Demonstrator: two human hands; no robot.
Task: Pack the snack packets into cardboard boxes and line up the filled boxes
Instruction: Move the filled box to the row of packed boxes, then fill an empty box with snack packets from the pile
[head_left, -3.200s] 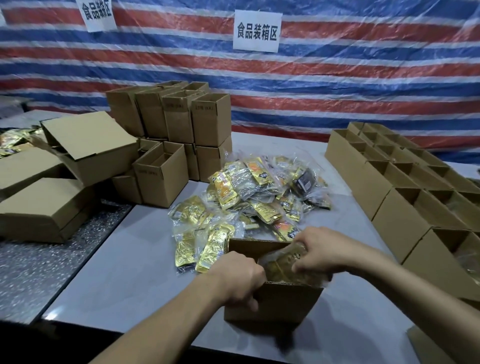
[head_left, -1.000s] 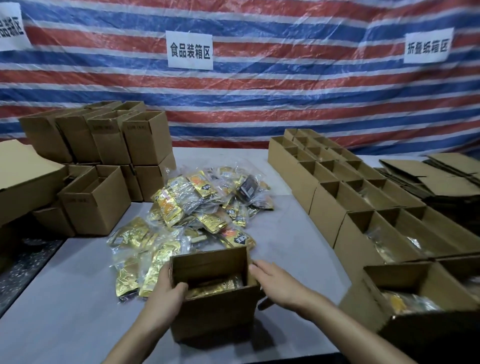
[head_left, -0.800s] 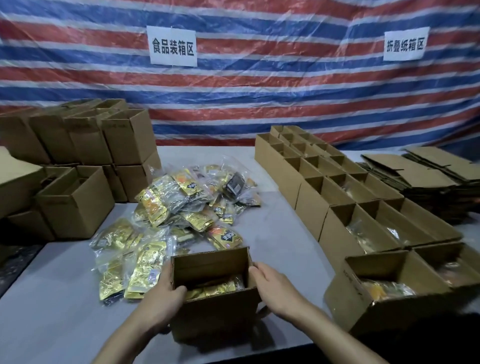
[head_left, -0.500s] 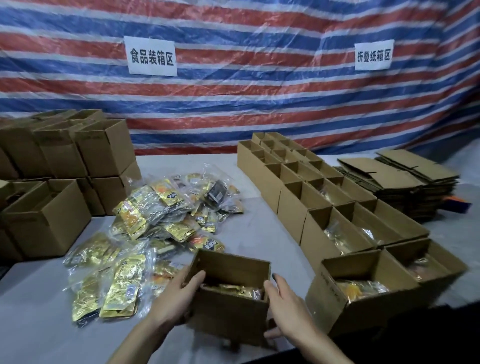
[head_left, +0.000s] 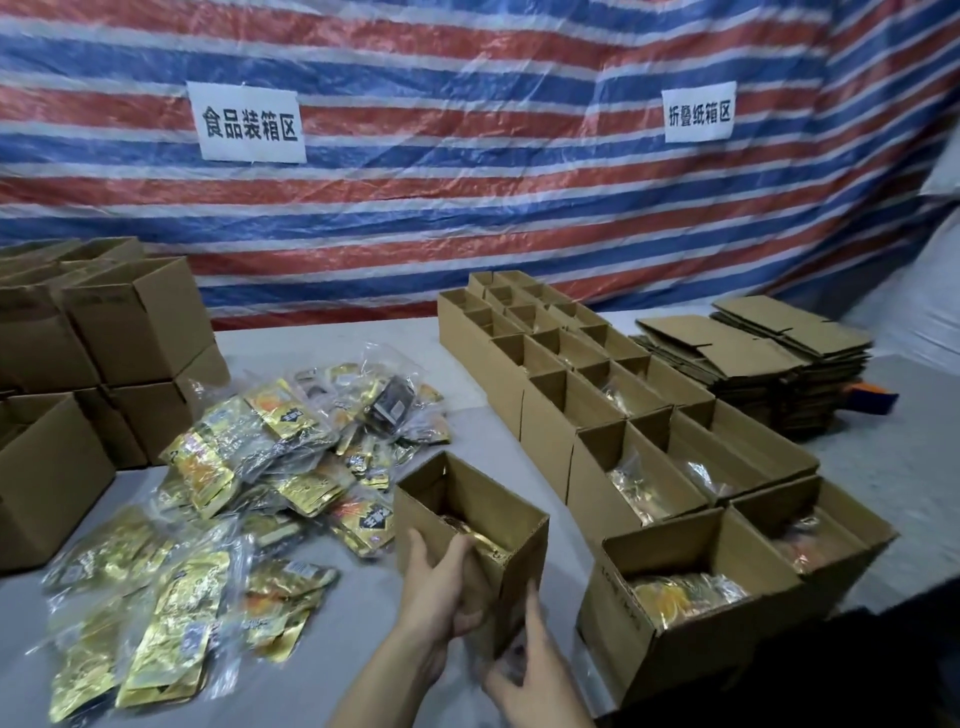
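**Two grips on one open box**

Both grips hold the box (head_left: 493, 501) at the near edge of the tabletop (head_left: 363, 338). The left grip (head_left: 439, 584) curls round the near-left wall, fingers on the outside and thumb up at the rim. The right grip (head_left: 527, 673) takes the lower near corner, with its fingers laid up the right wall and its thumb below. The box is tilted, top open. Whether its base is clear of the tabletop cannot be told.

A gold packet (head_left: 480, 535) lies inside the box, just beyond the left thumb.

Just right of the box stands the nearest filled box (head_left: 623, 618), open and showing gold and orange packets. Behind it, filled boxes (head_left: 597, 467) run away in two touching rows toward the tarp (head_left: 467, 218). Packets show in the nearer ones. What the far ones hold cannot be seen.

Left of the held box, a loose pile of packets (head_left: 249, 467) spreads across the tabletop, gold ones mostly and some in clear wrap, the closest touching or nearly touching the box's left wall. Farther left are stacked boxes (head_left: 130, 322), and one more sits open at the left edge.

Behind the right rows lies a stack of flat cardboard (head_left: 753, 358). Two white signs (head_left: 249, 124) hang on the tarp.
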